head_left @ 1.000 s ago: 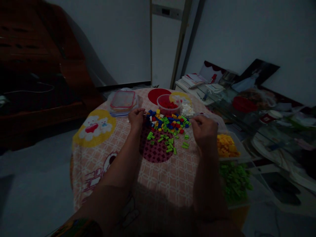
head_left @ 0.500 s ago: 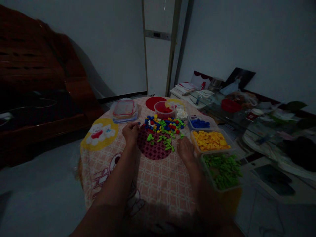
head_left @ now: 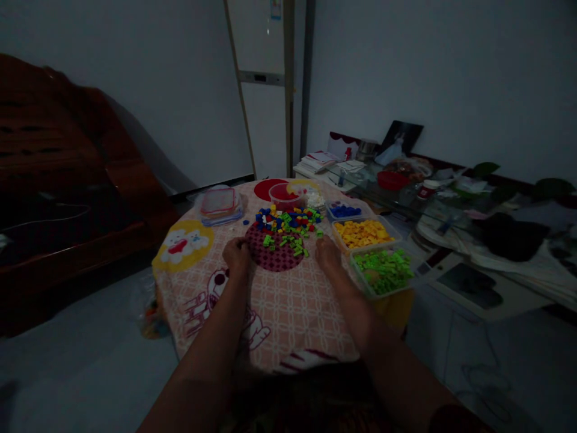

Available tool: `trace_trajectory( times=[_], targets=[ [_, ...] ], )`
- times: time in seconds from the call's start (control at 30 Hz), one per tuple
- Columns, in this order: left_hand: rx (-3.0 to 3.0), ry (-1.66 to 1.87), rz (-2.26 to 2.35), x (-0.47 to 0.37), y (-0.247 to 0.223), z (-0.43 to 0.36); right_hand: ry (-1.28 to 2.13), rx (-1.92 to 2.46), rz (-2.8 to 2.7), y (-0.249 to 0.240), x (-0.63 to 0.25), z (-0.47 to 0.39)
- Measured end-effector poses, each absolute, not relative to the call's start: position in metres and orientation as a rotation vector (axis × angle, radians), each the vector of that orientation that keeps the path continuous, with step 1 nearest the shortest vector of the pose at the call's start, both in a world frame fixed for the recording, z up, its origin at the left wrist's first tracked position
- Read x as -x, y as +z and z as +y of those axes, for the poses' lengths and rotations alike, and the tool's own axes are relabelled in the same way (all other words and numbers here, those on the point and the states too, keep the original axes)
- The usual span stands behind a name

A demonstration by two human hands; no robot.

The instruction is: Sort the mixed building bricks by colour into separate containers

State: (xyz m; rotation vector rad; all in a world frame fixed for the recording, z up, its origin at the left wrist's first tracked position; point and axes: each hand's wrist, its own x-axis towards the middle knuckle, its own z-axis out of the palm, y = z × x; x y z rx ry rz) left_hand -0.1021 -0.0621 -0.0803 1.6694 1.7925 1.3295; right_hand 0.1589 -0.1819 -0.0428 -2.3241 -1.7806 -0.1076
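Observation:
A pile of small mixed-colour bricks [head_left: 288, 224] lies on a round table under a patterned pink cloth [head_left: 279, 307]. My left hand [head_left: 236, 255] rests on the cloth just left of the pile's near edge, fingers curled; whether it holds a brick I cannot tell. My right hand [head_left: 326, 251] rests on the cloth at the right of the pile, beside the tub of green bricks [head_left: 383, 270]. The dim light hides its fingertips.
Tubs of yellow bricks [head_left: 360, 233], blue bricks [head_left: 343, 210] and red bricks [head_left: 283, 193] ring the pile, with white pieces [head_left: 314, 198] and stacked lidded boxes [head_left: 218, 203]. A cluttered glass table [head_left: 451, 210] stands right, a dark wooden sofa [head_left: 54, 180] left.
Both hands have drawn back from the far side of the pile to its near edge. The view has pulled back and up, uncovering the blue, yellow and green tubs.

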Motion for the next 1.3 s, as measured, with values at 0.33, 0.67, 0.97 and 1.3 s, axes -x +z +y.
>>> trace_trajectory(
  times=[0.33, 0.67, 0.97, 1.3],
  targets=[
    [-1.684, 1.327, 1.727, 0.104, -0.074, -0.085, -0.089, 2.115, -1.567, -0.019, -0.149, -0.2],
    [-1.644, 1.336, 1.716, 0.106, -0.079, -0.081, -0.456, 1.776, -1.233, -0.002, -0.193, -0.27],
    [-1.676, 1.33, 1.685, 0.107, -0.077, -0.082, -0.358, 1.813, -1.303, -0.017, -0.167, -0.27],
    [-1.639, 1.298, 1.702, 0.107, -0.071, -0.086, -0.099, 1.931, -1.562, -0.021, -0.136, -0.206]
  ],
)
